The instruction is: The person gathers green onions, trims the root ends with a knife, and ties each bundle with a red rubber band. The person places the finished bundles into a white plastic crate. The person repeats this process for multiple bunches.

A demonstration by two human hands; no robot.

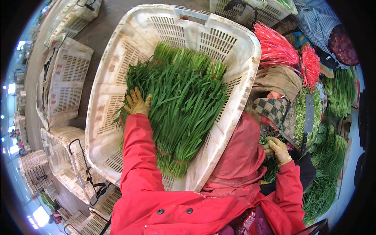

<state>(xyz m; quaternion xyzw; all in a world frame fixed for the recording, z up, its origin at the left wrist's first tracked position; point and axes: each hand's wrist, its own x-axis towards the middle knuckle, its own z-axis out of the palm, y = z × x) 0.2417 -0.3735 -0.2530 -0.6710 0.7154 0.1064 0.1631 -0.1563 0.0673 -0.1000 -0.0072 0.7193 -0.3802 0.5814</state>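
My left hand (pixel 138 102), in a stained, yellowish glove, lies with fingers spread on the left side of a pile of green chive bunches (pixel 179 97). The bunches fill the middle of a large white plastic crate (pixel 98 100) with slotted walls. Red ties circle their pale stem ends, which show at the far and near ends of the pile. My right hand (pixel 277 150), gloved too, is outside the crate on the right, above loose greens (pixel 268 170). Its fingers are curled, and whether anything is between them cannot be made out.
Right of the crate, a large knife (pixel 308 117) lies on chopped stem ends (pixel 299 110). A bundle of red plastic strips (pixel 276 44) sits beyond it. More loose chives (pixel 326 173) lie at far right. White crates (pixel 70 79) with black straps (pixel 88 173) line the left.
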